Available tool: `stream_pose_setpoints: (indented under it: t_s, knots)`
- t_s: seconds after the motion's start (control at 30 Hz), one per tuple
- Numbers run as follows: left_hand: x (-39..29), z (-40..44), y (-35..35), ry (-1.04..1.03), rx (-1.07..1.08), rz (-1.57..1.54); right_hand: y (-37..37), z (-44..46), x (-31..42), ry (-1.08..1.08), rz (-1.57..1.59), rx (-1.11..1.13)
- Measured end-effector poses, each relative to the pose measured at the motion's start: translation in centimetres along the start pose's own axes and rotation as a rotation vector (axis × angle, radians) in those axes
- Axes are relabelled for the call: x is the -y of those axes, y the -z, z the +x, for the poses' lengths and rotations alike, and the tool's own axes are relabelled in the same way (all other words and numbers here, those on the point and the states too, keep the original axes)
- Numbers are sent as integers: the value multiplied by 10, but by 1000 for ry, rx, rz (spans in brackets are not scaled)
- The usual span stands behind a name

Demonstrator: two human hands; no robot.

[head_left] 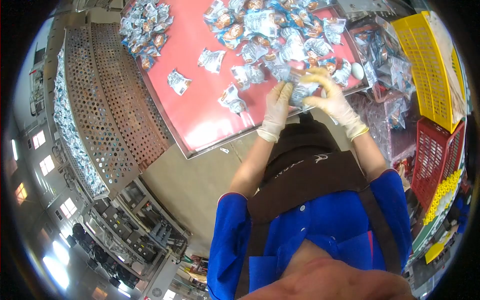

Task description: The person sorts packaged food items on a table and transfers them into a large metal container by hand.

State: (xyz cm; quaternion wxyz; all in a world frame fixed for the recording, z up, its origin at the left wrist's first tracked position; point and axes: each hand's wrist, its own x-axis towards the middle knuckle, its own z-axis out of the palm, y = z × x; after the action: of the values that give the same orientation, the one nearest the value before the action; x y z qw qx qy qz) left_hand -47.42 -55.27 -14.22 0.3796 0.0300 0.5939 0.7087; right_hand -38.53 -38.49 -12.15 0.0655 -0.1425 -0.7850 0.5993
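At the near edge of the red-surfaced table (200, 110), both my gloved hands hold one small wrapped packet (301, 93) with a clear and silvery wrapper. My left hand (278, 107) has its fingers closed against the packet's left side. From the right, my right hand (332, 97) curls its fingers and thumb around it. A heap of similar blue, white and orange packets (260, 25) lies just beyond my hands. Several single packets, such as this one (232, 99), are scattered to the left. A white egg-shaped object (357, 71) rests in the table's right corner.
Another packet pile (145, 27) sits at the table's far left. Left of the table stands a perforated metal conveyor guard (105, 95). To the right are clear bags of packets (390, 65), a yellow crate (425, 65) and a red crate (434, 160). A raised metal rim (225, 139) borders the table.
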Motion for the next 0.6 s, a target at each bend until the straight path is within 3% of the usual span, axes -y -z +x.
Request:
stream_pose_setpoints:
  t_s: [0.1,0.2,0.33,0.43,0.53,0.6]
  knots:
    - [11,3,10,-96,121,310,13,11,10,-166,69,-30]
    - [18,3,5,-60,167,222,11,19,-14,-368,25,37]
    - [3,-1,4,53,73,124,4,21,-19,-371,147,-8]
    - [20,1,16,139,-50,25,0,29,-24,-415,4,34]
    - [29,2,35,217,-299,-187,-2,39,-16,96,-597,-203]
    - [46,3,54,156,-419,-285,-31,36,-17,208,-546,-28]
